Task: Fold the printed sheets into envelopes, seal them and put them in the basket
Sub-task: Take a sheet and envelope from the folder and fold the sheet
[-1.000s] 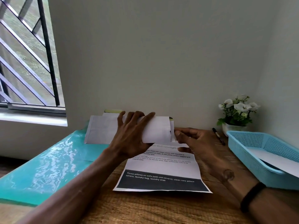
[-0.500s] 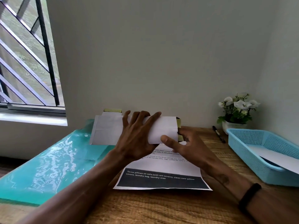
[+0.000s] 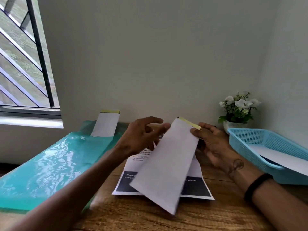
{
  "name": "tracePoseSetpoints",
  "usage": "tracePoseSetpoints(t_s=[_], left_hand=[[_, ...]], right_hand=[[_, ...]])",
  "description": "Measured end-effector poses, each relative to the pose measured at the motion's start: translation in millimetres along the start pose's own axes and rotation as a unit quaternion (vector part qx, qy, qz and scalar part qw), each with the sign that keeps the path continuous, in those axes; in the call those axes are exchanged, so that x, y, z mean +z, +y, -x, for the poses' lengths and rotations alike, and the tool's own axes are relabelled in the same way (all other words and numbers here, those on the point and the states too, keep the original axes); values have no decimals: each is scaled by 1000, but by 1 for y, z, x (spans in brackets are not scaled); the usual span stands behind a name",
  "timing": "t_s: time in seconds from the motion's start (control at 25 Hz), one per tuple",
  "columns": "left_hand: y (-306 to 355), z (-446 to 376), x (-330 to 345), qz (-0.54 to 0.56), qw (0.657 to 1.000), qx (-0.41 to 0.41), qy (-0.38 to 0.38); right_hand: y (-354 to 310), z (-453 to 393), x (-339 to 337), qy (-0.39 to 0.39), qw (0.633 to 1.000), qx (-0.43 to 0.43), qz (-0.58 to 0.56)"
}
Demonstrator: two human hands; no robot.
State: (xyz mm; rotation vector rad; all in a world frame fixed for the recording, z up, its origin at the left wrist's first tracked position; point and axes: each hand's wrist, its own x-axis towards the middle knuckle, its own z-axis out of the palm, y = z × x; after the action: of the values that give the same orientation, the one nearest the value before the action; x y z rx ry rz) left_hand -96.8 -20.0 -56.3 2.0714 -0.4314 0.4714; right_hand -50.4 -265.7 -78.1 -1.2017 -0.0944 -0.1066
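envelope [image 3: 168, 164] held above the sheet [image 3: 138, 157] on the tabletop [image 3: 208, 217], long axis running from far-right down toward the body; right hand [image 3: 211, 144] pinches its far end by the yellow strip [image 3: 190, 123]; left hand [image 3: 141, 135] touches the left edge, fingers loose; basket [image 3: 250, 139] just right of the right hand, the nearer one.

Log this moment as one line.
right hand: holds envelope | left hand: fingertips on envelope | printed sheet: unfolded | basket: one sheet
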Motion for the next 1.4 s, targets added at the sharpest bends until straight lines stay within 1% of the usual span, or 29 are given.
tracePoseSetpoints(t_s=[0.04, 0.08, 0.12, 0.2, 0.36, 0.56, 0.68, 0.72, 0.76, 0.8, 0.88, 0.92, 1.0, 1.08, 1.24, 1.28, 1.4], left_hand=[[0, 0, 2, 105, 993, -49, -25], [-1, 1, 4, 162, 982, -88, -42], [-3, 2, 7, 187, 974, -113, -53], [-10, 4, 15, 218, 964, -136, -64], [-18, 5, 22, 266, 949, -167, -30], [-15, 6, 24, 230, 964, -132, -10], [-11, 12, 25, 202, 972, -117, 7], [-9, 14, 26, 174, 979, -101, 15], [-8, 16, 27, 124, 990, -68, 27], [-8, 17, 28, 53, 998, -19, 38], [-6, 20, 31, -73, 992, 89, 42], [-4, 21, 33, -103, 986, 122, 42], [-2, 20, 34, -113, 981, 149, 59], [-4, 18, 34, -94, 981, 146, 83], [-8, 13, 31, -25, 993, 63, 101], [-9, 13, 31, -29, 993, 53, 100], [-8, 18, 31, -112, 988, 67, 80]], right_hand=[[1, 0, -2, -11, 1000, 12, 10], [1, 1, -2, -30, 999, 28, 21], [2, 3, -2, -53, 997, 43, 33], [2, 7, 0, -102, 991, 64, 56], [5, 13, 6, -171, 979, 84, 68], [8, 11, 7, -170, 977, 74, 106], [11, 12, 9, -153, 979, 60, 118], [13, 13, 10, -139, 981, 55, 125], [15, 14, 11, -121, 983, 47, 134], [17, 16, 12, -105, 984, 35, 143], [19, 18, 14, -81, 983, 6, 166], [18, 19, 15, -70, 982, -6, 175], [14, 19, 15, -51, 983, -21, 175], [8, 20, 18, -36, 987, -23, 157], [1, 19, 24, -27, 992, 14, 122], [0, 18, 25, -28, 992, 26, 117], [-7, 17, 23, -27, 995, 53, 82]])
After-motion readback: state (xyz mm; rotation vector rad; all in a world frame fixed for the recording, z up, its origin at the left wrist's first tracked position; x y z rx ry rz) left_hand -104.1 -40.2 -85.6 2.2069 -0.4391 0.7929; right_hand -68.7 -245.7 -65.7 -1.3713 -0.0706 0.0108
